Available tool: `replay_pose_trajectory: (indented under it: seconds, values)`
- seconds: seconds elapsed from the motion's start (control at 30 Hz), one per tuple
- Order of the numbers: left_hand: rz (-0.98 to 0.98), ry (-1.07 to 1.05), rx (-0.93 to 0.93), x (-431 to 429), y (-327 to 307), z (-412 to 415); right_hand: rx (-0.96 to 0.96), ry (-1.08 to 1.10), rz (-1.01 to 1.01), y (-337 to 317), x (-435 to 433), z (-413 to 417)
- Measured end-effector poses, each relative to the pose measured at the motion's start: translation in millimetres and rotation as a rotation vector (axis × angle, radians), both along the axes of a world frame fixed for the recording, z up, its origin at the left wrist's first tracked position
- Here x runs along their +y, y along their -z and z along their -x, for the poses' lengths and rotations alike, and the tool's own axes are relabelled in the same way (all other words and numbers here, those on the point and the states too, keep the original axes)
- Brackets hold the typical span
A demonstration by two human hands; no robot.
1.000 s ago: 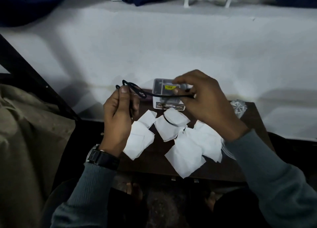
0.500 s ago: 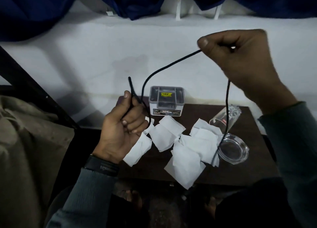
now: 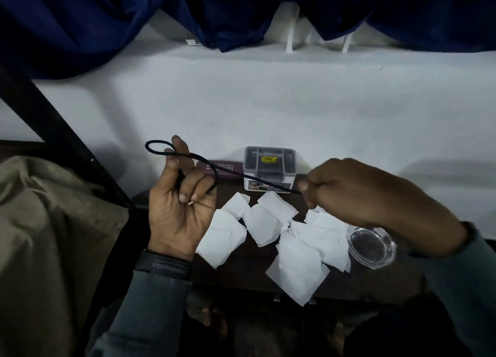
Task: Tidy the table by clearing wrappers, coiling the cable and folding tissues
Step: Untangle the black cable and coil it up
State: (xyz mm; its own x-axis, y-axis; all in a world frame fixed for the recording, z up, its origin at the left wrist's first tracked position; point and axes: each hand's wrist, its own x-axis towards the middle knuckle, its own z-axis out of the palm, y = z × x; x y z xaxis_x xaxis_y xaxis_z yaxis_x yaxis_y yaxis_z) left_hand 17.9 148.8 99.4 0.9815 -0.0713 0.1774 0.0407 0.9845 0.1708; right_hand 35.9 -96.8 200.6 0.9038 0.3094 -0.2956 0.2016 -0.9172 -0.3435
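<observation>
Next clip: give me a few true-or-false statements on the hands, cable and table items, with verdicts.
1. The black cable loops round the left hand's fingers. True.
2. The right hand holds nothing. False: it pinches the cable.
3. White tissues lie on the table. True.
4. The glass ashtray stands on the plastic box. False: it rests on the table, right of the tissues, apart from the plastic box.

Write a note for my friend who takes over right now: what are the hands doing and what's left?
Left hand: palm up, fingers curled round the cable, one loop above them.
Right hand: pinches the cable farther along.
Tissues: scattered on the table, untidy.
Done: coiling just begun.
Left: finish the coil, sort the tissues; I see no wrappers.
</observation>
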Motion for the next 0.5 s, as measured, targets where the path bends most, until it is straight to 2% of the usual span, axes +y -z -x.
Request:
replay_pose_trajectory:
  seconds: [0.07, 0.13, 0.17, 0.23, 0.27, 0.3, 0.33, 0.4, 0.5]
  values:
    - [0.013, -0.097, 0.041, -2.3, 4.9, -1.2, 0.059, 0.022, -0.047, -1.6, -6.3, 0.0]
    - [-0.06, -0.214, 0.146, -2.3, 4.0, -3.2, 0.017, 0.064, -0.209, -4.8, -14.4, -3.9]
    - [-0.146, -0.271, 0.226, -4.0, 2.5, -5.1, -0.019, 0.109, -0.36, -8.2, -18.9, -5.7]
    - [-0.469, -0.351, 0.359, -8.4, -1.2, -6.7, -0.005, 0.247, -0.799, -18.9, -30.1, -8.1]
    - [-0.611, -0.328, 0.385, -10.1, -1.5, -5.9, -0.006, 0.309, -0.95, -25.4, -35.9, -8.4]
    - [-0.67, -0.223, 0.362, -10.9, -0.8, -4.0, -0.06, 0.361, -1.008, -30.8, -42.1, -9.8]
    - [-0.648, -0.069, 0.301, -11.5, -0.9, -1.2, -0.154, 0.401, -0.976, -34.2, -47.1, -12.7]
    - [-0.45, 0.223, 0.131, -11.4, -5.1, 5.0, -0.322, 0.446, -0.775, -32.7, -54.0, -21.9]
    - [-0.099, 0.338, -0.001, -7.4, -9.5, 7.4, -0.347, 0.409, -0.478, -25.2, -58.1, -25.8]
